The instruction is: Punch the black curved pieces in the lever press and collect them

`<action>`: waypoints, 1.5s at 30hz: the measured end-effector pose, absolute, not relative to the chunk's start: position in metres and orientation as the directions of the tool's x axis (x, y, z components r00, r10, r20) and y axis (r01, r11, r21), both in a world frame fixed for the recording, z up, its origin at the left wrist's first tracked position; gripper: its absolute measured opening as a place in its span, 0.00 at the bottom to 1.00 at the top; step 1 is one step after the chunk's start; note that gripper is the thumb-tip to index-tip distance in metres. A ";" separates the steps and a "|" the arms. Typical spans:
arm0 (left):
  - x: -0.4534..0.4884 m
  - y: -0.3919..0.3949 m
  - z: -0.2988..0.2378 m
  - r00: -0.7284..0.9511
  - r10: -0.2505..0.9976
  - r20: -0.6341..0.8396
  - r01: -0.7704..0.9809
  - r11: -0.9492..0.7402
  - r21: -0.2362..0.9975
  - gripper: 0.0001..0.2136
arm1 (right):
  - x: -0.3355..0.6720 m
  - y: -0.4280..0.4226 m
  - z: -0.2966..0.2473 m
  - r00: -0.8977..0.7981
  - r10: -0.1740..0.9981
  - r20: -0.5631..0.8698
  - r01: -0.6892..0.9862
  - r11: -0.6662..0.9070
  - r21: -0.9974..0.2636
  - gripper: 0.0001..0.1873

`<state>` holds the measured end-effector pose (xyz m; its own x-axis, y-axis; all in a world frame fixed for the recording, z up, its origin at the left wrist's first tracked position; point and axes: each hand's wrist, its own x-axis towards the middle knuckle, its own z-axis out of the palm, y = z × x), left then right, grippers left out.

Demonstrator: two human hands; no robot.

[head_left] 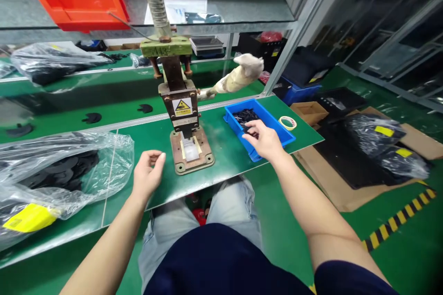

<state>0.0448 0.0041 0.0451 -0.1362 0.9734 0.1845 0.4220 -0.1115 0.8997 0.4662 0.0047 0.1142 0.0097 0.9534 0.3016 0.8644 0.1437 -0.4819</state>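
Note:
My left hand (148, 173) rests at the bench's front edge, left of the press, fingers curled in towards the thumb, nothing visible in them. Over the blue bin (277, 124) is my right hand (265, 140), its thumb and forefinger curved but apart, just above small black parts (245, 115). Between the hands stands a hand press (180, 97) with a warning label and a cloth-wrapped lever (238, 76). Its base plate (178, 154) carries a pale metal block (190, 150) beneath the ram.
A clear plastic bag (117, 156) of flat black pieces lies on the left. Behind the press, several black pieces (92, 117) sit on a green strip. A tape roll (288, 123) is right of the bin. An orange bin (90, 16) stands on the shelf. Cardboard and bagged goods (374, 133) lie right.

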 end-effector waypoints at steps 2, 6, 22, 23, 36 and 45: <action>0.068 -0.011 0.068 0.045 0.964 0.261 0.412 -0.256 0.875 0.17 | 0.429 -0.010 0.110 -0.104 0.938 0.329 0.808 0.273 -0.522 0.29; 0.106 -0.033 0.095 0.353 0.866 0.354 0.307 -0.464 0.831 0.19 | 0.366 -0.028 0.104 -0.388 0.823 0.414 0.644 0.564 -0.516 0.32; 0.087 -0.049 0.076 0.336 0.764 0.551 0.255 -0.637 0.727 0.11 | 0.335 -0.031 0.088 -0.548 0.577 0.605 0.549 0.794 -0.259 0.09; 0.087 -0.049 0.076 0.338 0.777 0.531 0.251 -0.618 0.745 0.10 | 0.335 -0.031 0.087 -0.549 0.577 0.605 0.550 0.794 -0.258 0.09; 0.086 -0.007 0.055 0.393 0.914 -0.100 -0.186 0.185 0.965 0.26 | 0.353 -0.009 0.124 -0.538 0.569 0.622 0.563 0.792 -0.238 0.18; 0.075 0.083 0.022 0.057 0.958 0.281 0.340 -0.283 0.897 0.11 | 0.367 0.040 0.272 0.073 0.416 0.906 0.186 0.887 -0.422 0.25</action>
